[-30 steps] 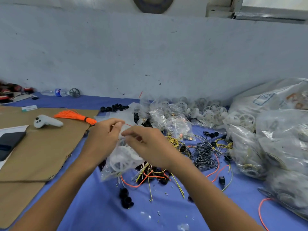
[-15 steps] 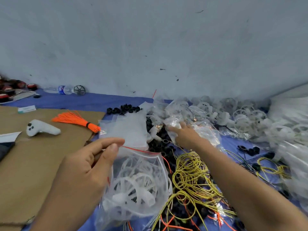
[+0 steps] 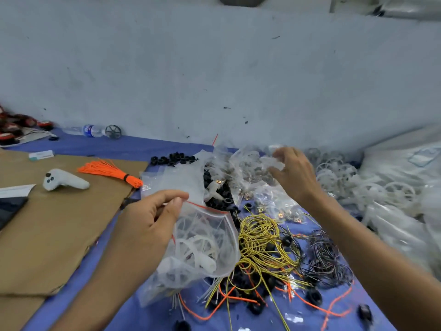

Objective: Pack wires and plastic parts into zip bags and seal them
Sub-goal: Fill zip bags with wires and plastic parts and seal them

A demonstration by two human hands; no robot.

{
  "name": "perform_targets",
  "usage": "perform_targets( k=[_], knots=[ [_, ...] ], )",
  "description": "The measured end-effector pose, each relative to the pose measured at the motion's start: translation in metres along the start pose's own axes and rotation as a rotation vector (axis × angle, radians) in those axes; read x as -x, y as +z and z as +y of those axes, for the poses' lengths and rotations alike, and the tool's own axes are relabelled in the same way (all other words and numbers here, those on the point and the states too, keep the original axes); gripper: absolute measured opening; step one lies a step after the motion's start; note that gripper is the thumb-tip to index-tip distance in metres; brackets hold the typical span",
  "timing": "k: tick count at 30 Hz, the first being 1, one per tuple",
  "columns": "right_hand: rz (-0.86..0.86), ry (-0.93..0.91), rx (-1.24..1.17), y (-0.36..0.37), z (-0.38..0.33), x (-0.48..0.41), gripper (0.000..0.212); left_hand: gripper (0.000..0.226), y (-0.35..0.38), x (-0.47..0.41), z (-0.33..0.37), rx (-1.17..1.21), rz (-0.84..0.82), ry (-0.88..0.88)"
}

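Below left hand [image 3: 148, 225], pinched zip bag [image 3: 210, 244]

Soft, even light; right edge blurred, wide-angle bowing.

Left hand [image 3: 148, 225] pinches zip bag [image 3: 214, 225] at its red-striped mouth; white plastic parts [image 3: 198, 247] inside. Right hand [image 3: 296, 175] grips small clear bag [image 3: 272, 162] farther back.

A pale grey-blue wall [image 3: 214, 68] fills the upper view, scuffed and flecked with dark marks, evenly lit. At its top right sits a light window frame [image 3: 381, 7], blurred. Below, a blue cloth [image 3: 100, 148] covers the work surface, with brown cardboard [image 3: 47, 230] laid over its left side.
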State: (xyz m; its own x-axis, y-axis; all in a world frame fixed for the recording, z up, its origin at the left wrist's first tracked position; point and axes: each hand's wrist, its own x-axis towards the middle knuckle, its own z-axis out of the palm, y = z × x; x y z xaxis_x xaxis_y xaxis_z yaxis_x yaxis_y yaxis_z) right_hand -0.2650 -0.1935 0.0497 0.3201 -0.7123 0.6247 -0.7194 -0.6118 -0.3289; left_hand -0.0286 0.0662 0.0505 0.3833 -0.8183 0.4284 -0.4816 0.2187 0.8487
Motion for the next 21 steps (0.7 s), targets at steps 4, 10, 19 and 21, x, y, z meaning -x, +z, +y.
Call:
perform_targets(
  k=[4,10,19,21],
  knots=[
    [0.049,0.039,-0.079,-0.058,-0.032,0.036,0.015,0.018,0.007,0.006,0.005,-0.109,-0.050,0.001],
    [-0.065,0.158,-0.794,-0.120,-0.103,0.089,0.007,0.020,0.012,0.013,0.016,-0.279,-0.080,0.034],
    [-0.375,-0.213,-0.393,-0.075,-0.180,0.134,0.019,0.022,0.013,0.007,0.027,-0.310,-0.092,0.026],
    [-0.569,-0.379,-0.137,-0.049,-0.182,0.134,0.025,0.023,0.013,0.009,0.029,-0.340,-0.109,0.042]
  ],
)
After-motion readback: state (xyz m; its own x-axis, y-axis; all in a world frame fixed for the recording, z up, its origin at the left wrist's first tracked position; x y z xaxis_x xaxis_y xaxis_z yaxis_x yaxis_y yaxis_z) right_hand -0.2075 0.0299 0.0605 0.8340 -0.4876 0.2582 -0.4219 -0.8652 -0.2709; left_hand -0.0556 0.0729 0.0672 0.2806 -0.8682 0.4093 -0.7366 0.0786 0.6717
